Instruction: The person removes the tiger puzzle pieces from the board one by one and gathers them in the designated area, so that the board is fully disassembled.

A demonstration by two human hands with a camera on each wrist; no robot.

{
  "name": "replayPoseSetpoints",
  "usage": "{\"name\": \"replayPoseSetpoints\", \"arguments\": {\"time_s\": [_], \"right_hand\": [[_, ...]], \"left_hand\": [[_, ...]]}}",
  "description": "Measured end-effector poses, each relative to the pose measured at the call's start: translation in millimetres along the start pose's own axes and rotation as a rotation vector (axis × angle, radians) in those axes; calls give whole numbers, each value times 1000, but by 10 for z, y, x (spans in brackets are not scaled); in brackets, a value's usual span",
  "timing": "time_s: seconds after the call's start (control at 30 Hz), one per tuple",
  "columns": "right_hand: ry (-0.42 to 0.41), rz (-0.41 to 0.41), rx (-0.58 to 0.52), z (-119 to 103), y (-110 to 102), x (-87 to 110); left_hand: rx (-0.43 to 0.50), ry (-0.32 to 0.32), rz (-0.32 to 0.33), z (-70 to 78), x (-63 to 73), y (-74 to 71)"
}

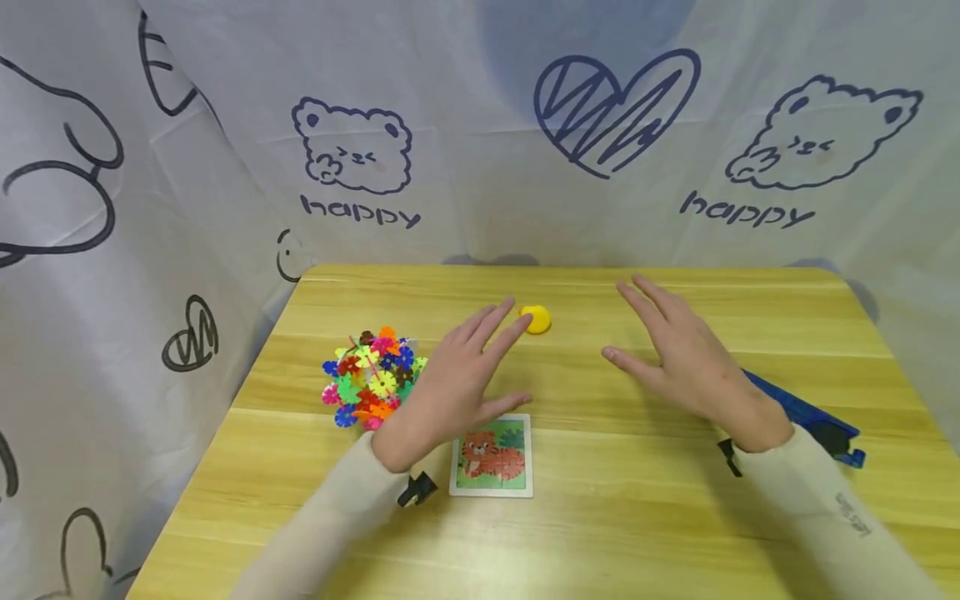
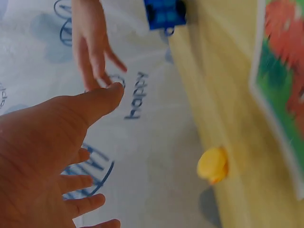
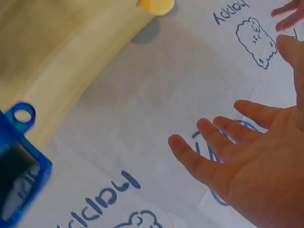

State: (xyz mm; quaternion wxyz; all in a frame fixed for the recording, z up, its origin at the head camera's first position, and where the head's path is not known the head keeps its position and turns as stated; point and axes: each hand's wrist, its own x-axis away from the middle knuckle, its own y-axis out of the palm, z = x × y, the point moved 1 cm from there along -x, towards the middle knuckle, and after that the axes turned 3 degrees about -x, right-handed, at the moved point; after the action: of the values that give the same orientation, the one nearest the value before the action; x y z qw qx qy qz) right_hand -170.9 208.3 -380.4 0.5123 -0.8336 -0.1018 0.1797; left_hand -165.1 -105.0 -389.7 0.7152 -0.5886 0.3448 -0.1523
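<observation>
Both hands hover over a wooden table with nothing in them, fingers spread. My left hand (image 1: 461, 379) overlaps the top of a tiger picture puzzle (image 1: 491, 458) in the head view, its fingertips near a yellow rubber duck (image 1: 537, 320). Left of that hand sits a heap of colourful flower-shaped plastic pieces (image 1: 367, 379), partly covered by it. My right hand (image 1: 690, 358) is held to the right of the duck, thumb pointing inward. Beyond its wrist lies a blue toy vehicle (image 1: 798, 404) with a dark wheel, partly hidden by the forearm; the right wrist view shows its blue loop (image 3: 23, 116).
The wooden table (image 1: 600, 542) ends at the back against a white curtain (image 1: 465, 108) printed with hearts, bears and the word "happy". The same cloth hangs along the left side. Small black wrist straps (image 1: 417, 490) show at the sleeves.
</observation>
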Motion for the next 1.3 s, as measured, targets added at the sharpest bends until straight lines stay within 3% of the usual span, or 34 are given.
{"name": "replayPoseSetpoints", "arguments": {"time_s": [0.1,0.33,0.63,0.8,1.3], "right_hand": [[-12,-4,-4,-20,72,16],[-3,-54,-21,-46,250,63],[5,-107,-72,-87,535,119],[3,-113,-100,-104,606,125],[-99,-174,-136,-370,968,72]], "left_hand": [[20,23,-8,61,84,141],[79,14,-110,143,232,392],[184,-54,-230,133,476,562],[178,-73,-264,146,567,624],[223,-85,-325,85,561,733]]}}
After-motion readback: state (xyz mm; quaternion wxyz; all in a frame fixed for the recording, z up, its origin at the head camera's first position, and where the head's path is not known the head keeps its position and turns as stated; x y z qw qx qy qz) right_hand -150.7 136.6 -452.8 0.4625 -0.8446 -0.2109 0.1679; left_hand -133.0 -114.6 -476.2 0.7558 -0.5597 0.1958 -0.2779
